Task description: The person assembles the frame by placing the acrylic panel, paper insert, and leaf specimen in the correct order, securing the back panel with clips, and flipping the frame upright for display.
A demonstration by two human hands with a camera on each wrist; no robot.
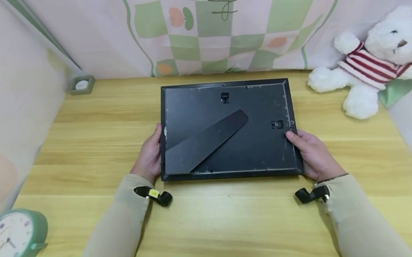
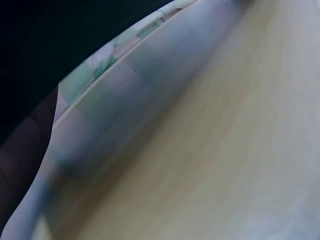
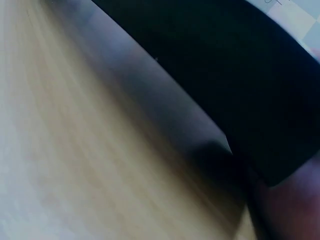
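A black picture frame [image 1: 225, 135] is held back side up over the wooden table, its folding stand [image 1: 207, 143] lying slantwise against the backing. Two small metal hangers are fixed to that backing. My left hand [image 1: 151, 153] grips the left side, its fingers partly hidden by the frame. On the right side, my right hand [image 1: 316, 154] pinches the edge, thumb on top and the other fingers mostly out of sight underneath. Both wrist views look along the table surface, with the dark frame edge [image 2: 65, 45] above it in the left one and the frame [image 3: 215, 65] filling the upper right of the other.
A green alarm clock [image 1: 10, 241] stands at the table's front left. At the back left corner is a small square green holder [image 1: 82, 85] with a white round piece. A white teddy bear [image 1: 376, 60] in a striped shirt leans at the back right. Checkered cloth [image 1: 218, 26] hangs behind.
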